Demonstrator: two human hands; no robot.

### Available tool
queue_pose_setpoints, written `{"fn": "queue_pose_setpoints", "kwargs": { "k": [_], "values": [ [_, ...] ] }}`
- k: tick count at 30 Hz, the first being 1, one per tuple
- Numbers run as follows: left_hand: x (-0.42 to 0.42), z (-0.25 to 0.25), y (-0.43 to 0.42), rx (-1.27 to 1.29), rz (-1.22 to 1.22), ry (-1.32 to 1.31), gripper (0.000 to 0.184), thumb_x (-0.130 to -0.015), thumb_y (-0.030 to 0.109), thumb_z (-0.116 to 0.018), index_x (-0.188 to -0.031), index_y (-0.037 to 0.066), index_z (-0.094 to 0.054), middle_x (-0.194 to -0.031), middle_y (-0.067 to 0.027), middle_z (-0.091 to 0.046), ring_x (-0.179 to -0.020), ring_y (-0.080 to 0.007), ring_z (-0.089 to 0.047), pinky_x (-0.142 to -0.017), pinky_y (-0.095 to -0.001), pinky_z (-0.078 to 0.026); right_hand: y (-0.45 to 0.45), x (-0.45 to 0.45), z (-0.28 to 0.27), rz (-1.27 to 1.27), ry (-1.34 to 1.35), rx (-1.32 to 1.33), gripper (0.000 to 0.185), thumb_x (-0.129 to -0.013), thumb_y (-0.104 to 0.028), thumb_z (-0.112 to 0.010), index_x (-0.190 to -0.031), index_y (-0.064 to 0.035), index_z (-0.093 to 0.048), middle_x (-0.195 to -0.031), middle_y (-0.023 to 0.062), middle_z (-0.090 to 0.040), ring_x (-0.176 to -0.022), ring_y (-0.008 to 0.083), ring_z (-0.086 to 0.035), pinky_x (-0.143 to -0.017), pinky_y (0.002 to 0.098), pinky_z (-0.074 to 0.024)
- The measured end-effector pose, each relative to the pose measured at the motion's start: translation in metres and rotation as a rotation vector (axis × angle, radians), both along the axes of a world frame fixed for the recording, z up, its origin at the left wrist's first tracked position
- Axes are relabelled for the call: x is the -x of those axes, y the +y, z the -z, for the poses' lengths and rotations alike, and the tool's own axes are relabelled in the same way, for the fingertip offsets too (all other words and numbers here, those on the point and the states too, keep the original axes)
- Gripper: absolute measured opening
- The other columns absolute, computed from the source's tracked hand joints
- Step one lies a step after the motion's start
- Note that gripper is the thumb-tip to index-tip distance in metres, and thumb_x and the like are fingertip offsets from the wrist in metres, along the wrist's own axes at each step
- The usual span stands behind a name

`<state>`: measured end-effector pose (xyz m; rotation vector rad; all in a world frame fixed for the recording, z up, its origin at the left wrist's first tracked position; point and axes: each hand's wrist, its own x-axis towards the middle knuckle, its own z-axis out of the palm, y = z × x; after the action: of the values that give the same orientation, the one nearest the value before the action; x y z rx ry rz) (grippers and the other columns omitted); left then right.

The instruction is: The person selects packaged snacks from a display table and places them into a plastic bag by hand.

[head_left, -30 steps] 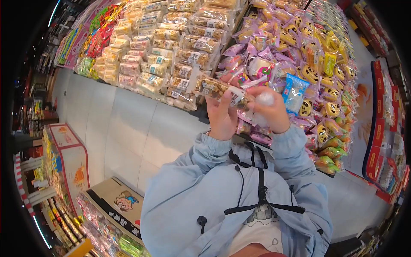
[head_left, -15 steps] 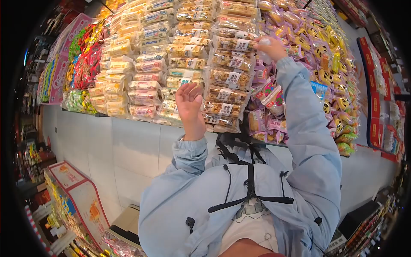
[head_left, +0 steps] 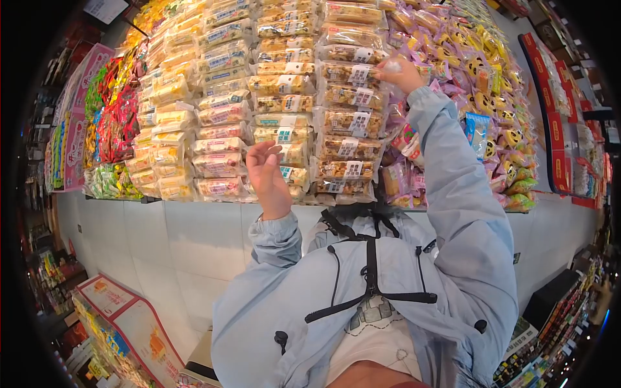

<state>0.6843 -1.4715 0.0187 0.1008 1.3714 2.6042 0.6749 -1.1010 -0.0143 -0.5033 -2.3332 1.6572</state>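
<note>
My right hand point(head_left: 400, 73) reaches over the display, closed around a crumpled clear plastic piece point(head_left: 392, 66). Its fingertips are at the right end of a nut bar pack point(head_left: 349, 72) in the column of brown packs. My left hand point(head_left: 268, 178) hovers palm up with curled, parted fingers and nothing in it. Beneath and beside it lie pale wrapped packs with green labels point(head_left: 284, 134) and pink-labelled packs point(head_left: 218, 147). To the right of the nut bars, purple wrapped snacks point(head_left: 396, 178) are heaped, partly hidden by my right sleeve.
Yellow panda-face packs point(head_left: 484, 103) and a blue pack point(head_left: 477, 132) lie to the right. Red and green candies point(head_left: 119, 97) fill the far left. A red-edged shelf point(head_left: 555, 149) stands at the right, a red-and-white display box point(head_left: 145, 330) at the lower left.
The nut pack held a second ago is no longer in my hands. My hands separated, the right reaching forward. Since half a second ago, my left hand has shifted slightly left and down.
</note>
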Motion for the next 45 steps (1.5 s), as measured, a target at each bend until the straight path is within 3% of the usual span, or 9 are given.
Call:
{"fn": "queue_pose_setpoints", "kwargs": {
  "k": [9,18,28,31,36,38,39,43,45],
  "values": [
    [0.0,0.004,-0.011,-0.019,-0.008,0.053,0.033,-0.082,0.018,-0.053,-0.109,0.002,-0.045,-0.109,-0.0104,-0.05,-0.096,-0.0174,-0.051,-0.086,-0.0311,-0.038,0.029,-0.071,-0.017,0.26,0.167,0.107,0.035,-0.066,-0.009,-0.072,-0.099,-0.0043,-0.061,-0.094,0.0036,-0.06,-0.084,0.0127,-0.057,-0.075,0.026,-0.0455],
    [-0.022,-0.005,0.014,-0.006,0.038,0.011,0.027,-0.079,0.01,-0.054,-0.103,0.001,-0.048,-0.099,-0.0074,-0.053,-0.09,-0.0149,-0.051,-0.084,-0.0291,-0.039,0.053,-0.22,-0.005,0.361,-0.135,-0.15,0.043,-0.065,-0.012,-0.074,-0.105,-0.0065,-0.06,-0.095,0.0037,-0.06,-0.086,0.0141,-0.056,-0.076,0.0273,-0.0452],
    [-0.089,0.008,0.093,0.28,0.572,-0.108,0.024,-0.081,0.011,-0.057,-0.102,0.004,-0.05,-0.098,-0.0057,-0.055,-0.095,-0.0155,-0.053,-0.085,-0.0299,-0.041,0.047,-0.269,0.029,0.306,-0.261,-0.179,0.074,-0.059,-0.018,-0.08,-0.123,-0.0044,-0.046,-0.117,0.0125,-0.051,-0.108,0.022,-0.048,-0.092,0.0321,-0.0383],
    [-0.13,0.037,0.127,0.329,0.603,-0.248,0.027,-0.079,0.012,-0.062,-0.103,0.003,-0.051,-0.1,-0.0061,-0.056,-0.096,-0.0142,-0.053,-0.083,-0.0281,-0.041,0.064,-0.276,0.058,0.272,-0.222,-0.119,0.079,-0.058,-0.019,-0.081,-0.125,-0.0026,-0.043,-0.12,0.0139,-0.049,-0.11,0.0231,-0.047,-0.094,0.0328,-0.0378],
    [-0.169,0.102,0.191,0.292,0.652,-0.38,0.078,-0.066,0.02,-0.076,-0.125,-0.006,-0.03,-0.122,-0.0175,-0.042,-0.108,-0.0208,-0.047,-0.086,-0.0314,-0.04,0.087,-0.267,0.089,0.207,-0.192,-0.04,0.08,-0.055,-0.023,-0.082,-0.123,-0.0008,-0.045,-0.121,0.0169,-0.049,-0.112,0.0261,-0.048,-0.094,0.0337,-0.0388],
    [-0.173,0.137,0.215,0.345,0.35,-0.365,0.073,-0.067,0.017,-0.076,-0.121,-0.006,-0.034,-0.117,-0.016,-0.047,-0.106,-0.021,-0.049,-0.084,-0.031,-0.042,0.089,-0.263,0.066,0.165,-0.244,-0.141,0.073,-0.055,-0.027,-0.081,-0.116,0.0006,-0.051,-0.118,0.019,-0.051,-0.111,0.0285,-0.048,-0.092,0.0338,-0.0397],
    [-0.177,0.139,0.228,0.384,0.191,-0.347,0.036,-0.073,0.011,-0.07,-0.1,0.002,-0.047,-0.092,-0.0052,-0.056,-0.08,-0.0134,-0.057,-0.072,-0.0252,-0.044,0.087,-0.263,0.06,0.143,-0.271,-0.185,0.071,-0.054,-0.029,-0.081,-0.112,0.0013,-0.054,-0.116,0.0201,-0.052,-0.11,0.0297,-0.049,-0.091,0.0338,-0.0402],
    [-0.179,0.123,0.249,0.252,0.169,-0.443,0.038,-0.073,0.013,-0.072,-0.102,0.005,-0.047,-0.093,-0.0019,-0.056,-0.087,-0.0099,-0.055,-0.077,-0.0226,-0.041,0.088,-0.261,0.081,0.066,-0.191,-0.472,0.057,-0.055,-0.036,-0.079,-0.096,0.0,-0.063,-0.103,0.0192,-0.059,-0.094,0.0318,-0.057,-0.083,0.0366,-0.0445],
    [-0.177,0.117,0.253,0.227,0.178,-0.482,0.04,-0.073,0.013,-0.072,-0.104,0.007,-0.047,-0.094,-0.001,-0.057,-0.088,-0.0104,-0.054,-0.078,-0.0236,-0.041,0.09,-0.258,0.086,-0.025,-0.258,-0.284,0.057,-0.055,-0.035,-0.079,-0.097,-0.0005,-0.062,-0.1,0.0185,-0.06,-0.09,0.0314,-0.058,-0.081,0.0368,-0.0452]
  ]
}}
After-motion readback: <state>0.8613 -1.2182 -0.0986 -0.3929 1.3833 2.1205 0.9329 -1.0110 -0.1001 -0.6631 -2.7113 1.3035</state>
